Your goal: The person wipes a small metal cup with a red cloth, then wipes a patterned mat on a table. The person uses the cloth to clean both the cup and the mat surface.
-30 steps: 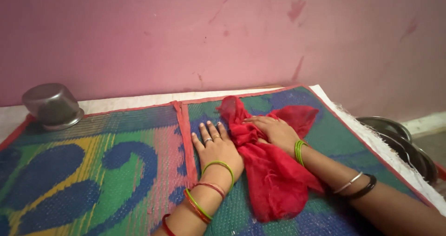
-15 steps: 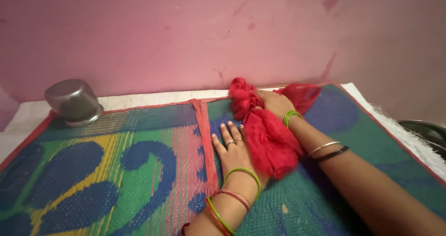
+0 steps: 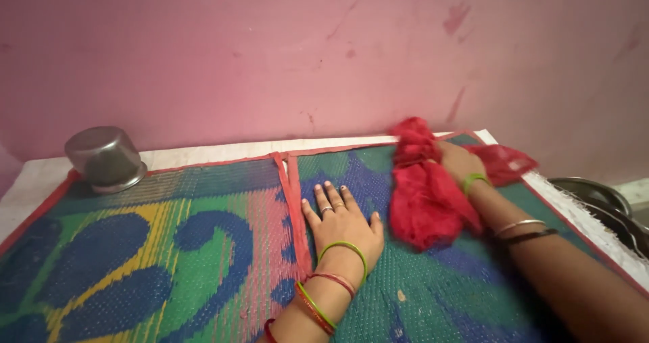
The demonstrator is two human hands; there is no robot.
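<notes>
Bunching the red cloth on the mat

Our right hand grips the cloth, still crumpled; our left hand lies flat, open, holding nothing.

Your red cloth lies bunched and crumpled, pinned under your right hand, just right of your flat left hand.

A woven plastic mat, patterned in green, blue, yellow and pink with red edging, is spread flat; an upturned steel pot, a bunched red cloth and a flattened left hand are borne on it.
</notes>
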